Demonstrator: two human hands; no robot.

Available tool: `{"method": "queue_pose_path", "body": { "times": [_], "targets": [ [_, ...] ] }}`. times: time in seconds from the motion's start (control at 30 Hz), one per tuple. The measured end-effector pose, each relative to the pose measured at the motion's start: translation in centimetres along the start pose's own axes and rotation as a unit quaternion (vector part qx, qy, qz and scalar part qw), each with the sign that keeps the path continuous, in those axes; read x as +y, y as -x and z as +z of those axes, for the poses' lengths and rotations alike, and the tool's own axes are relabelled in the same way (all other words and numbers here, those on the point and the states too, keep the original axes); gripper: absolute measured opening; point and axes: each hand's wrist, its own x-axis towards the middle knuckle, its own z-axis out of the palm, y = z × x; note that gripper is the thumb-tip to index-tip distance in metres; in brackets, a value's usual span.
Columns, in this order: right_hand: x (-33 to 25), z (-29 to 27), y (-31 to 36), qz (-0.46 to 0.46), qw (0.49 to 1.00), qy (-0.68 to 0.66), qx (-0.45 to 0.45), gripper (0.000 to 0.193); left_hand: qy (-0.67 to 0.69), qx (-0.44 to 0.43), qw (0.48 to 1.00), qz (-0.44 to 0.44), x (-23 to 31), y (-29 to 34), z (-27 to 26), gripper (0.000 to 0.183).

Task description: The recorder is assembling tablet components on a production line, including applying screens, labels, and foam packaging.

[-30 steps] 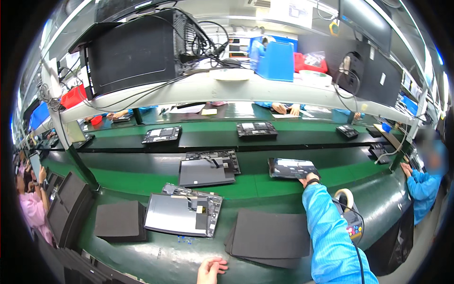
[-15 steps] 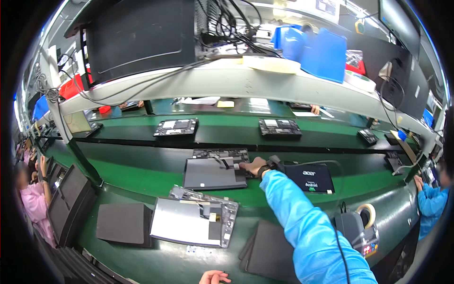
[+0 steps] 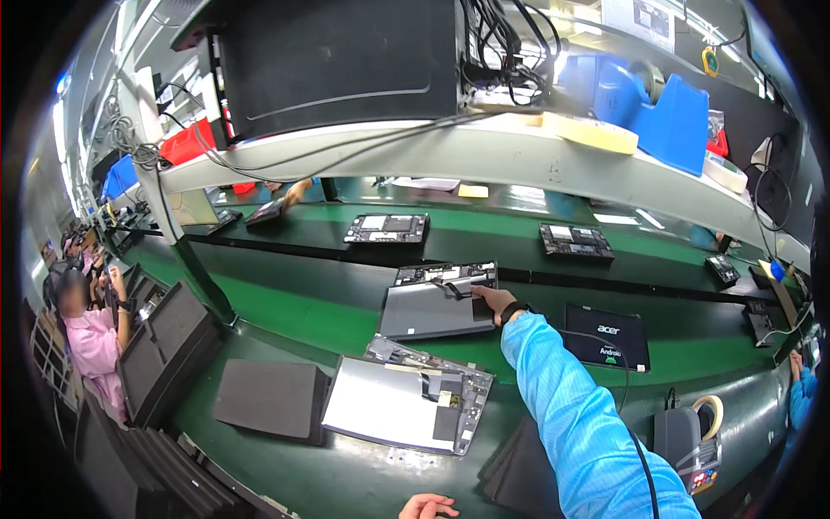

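My right hand (image 3: 494, 302) is closed on the right edge of a grey display panel (image 3: 428, 313), beside its black ribbon cable. The panel lies over a laptop base (image 3: 467, 274) whose inner parts show along the far side. My left hand (image 3: 428, 507) is at the lower edge of the picture, empty, its fingers loosely extended and its palm partly cut off. In front of it is a second silvery display panel (image 3: 376, 400), resting on another opened laptop base (image 3: 478, 400). Right of my right hand lies a lit screen panel (image 3: 605, 336), joined to a cable.
Black foam blocks (image 3: 270, 400) stand left of the near laptop; dark pads (image 3: 525, 471) lie under my right forearm. A tape dispenser (image 3: 683, 437) is on the right. Opened laptop bases (image 3: 386, 228) sit along the far belt. A shelf (image 3: 346, 156) crosses above. A person in pink (image 3: 95, 346) works at left.
The view has swung left, so things sit farther right. My right hand now grips the panel's edge, and the panel's right side has shifted slightly away. Across the bench, another person's hand holds a device.
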Motion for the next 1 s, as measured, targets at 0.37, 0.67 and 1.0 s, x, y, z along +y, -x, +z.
{"method": "queue_pose_path", "body": {
  "times": [0.37,0.67,1.0],
  "targets": [
    [-11.3,-7.8,22.4,-0.159,0.979,-0.124,0.015,0.024,-0.029,-0.002,0.999,0.036,0.3,-1.0,0.1,0.020],
    [0.9,-13.1,49.1,-0.088,0.971,-0.201,0.097,0.029,0.161,0.010,0.986,0.031,1.4,-0.2,1.5,0.024],
    [13.3,-16.9,51.0,-0.020,0.976,-0.159,0.145,0.029,-0.047,0.019,0.987,0.150,4.3,-1.1,3.7,0.017]
  ]
}}
